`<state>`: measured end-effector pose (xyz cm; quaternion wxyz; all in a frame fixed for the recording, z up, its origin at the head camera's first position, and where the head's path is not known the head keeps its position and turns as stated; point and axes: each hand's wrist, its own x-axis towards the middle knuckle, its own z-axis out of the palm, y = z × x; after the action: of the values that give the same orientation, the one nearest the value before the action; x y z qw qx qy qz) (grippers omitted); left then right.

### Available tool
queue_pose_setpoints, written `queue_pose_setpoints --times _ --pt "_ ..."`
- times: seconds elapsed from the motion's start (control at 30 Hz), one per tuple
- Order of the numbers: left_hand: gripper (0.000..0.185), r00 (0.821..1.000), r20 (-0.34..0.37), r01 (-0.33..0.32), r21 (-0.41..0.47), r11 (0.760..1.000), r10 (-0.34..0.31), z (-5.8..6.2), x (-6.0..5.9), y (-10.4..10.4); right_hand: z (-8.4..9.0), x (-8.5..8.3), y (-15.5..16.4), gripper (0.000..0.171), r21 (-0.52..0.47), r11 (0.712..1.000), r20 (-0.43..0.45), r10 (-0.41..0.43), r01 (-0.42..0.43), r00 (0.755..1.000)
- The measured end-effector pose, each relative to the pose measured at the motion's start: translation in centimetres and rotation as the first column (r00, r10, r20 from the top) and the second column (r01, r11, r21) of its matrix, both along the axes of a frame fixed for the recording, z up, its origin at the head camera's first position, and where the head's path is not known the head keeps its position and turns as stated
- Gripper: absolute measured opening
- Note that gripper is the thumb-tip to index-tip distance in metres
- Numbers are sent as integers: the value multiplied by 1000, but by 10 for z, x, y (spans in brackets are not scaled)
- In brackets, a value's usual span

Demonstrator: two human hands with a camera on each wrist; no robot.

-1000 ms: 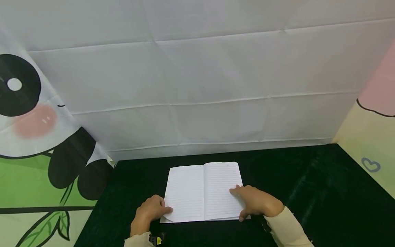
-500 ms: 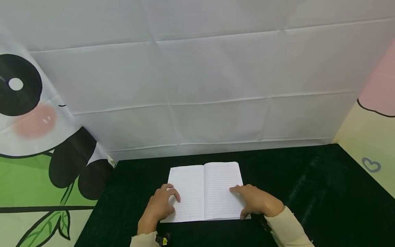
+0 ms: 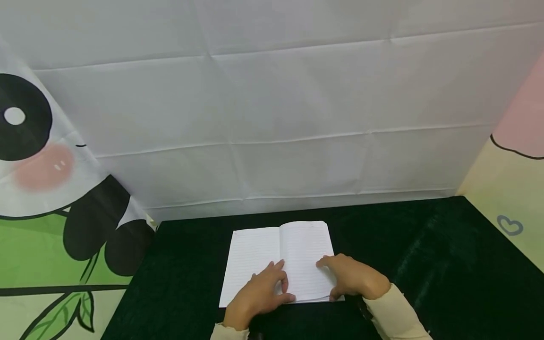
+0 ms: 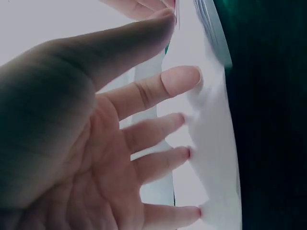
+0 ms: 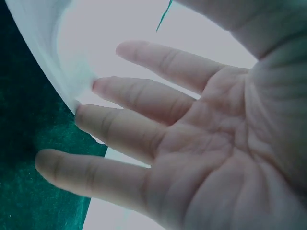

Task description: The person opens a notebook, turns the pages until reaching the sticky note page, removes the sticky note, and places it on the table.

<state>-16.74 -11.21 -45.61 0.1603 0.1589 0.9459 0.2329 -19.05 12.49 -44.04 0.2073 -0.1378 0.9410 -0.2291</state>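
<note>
An open lined notebook [image 3: 272, 245] lies flat on the dark green cloth of the table [image 3: 425, 264]. My left hand [image 3: 261, 295] rests on the lower part of the notebook near the spine, fingers stretched out straight over the page [image 4: 211, 143]. My right hand [image 3: 350, 276] lies flat on the lower right page, fingers straight, fingertips [image 5: 86, 115] touching the page edge [image 5: 43, 57]. Neither hand grips anything.
A white creased backdrop [image 3: 272, 118] rises behind the table. A panda-print sheet [image 3: 51, 189] hangs at the left, a pink and cream printed sheet [image 3: 514, 179] at the right. The dark cloth stretches to the right of the notebook.
My left hand has slid from the notebook's lower left corner rightward across the left page to the spine. The right hand has stayed put.
</note>
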Motion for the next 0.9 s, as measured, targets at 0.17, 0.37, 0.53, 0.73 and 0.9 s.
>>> queue_pose_setpoints --times 0.17,0.37,0.53,0.73,0.9 --pt "31 1000 0 22 -14 1000 -22 0 3 14 3 -3 5 17 -65 994 -49 88 -91 995" --pt "36 999 -28 27 -33 999 -28 -3 5 23 3 -5 8 8 -135 969 -143 188 -207 972" --pt "32 999 -36 13 -34 999 -14 -4 5 24 3 -7 8 11 -143 967 -172 188 -213 967" --pt "26 998 -61 28 -56 998 -32 -4 5 24 6 -8 7 33 -184 964 -228 150 -194 962" --pt "25 998 -48 30 -55 998 -33 -3 4 24 7 -9 6 37 -219 956 -240 141 -195 960"
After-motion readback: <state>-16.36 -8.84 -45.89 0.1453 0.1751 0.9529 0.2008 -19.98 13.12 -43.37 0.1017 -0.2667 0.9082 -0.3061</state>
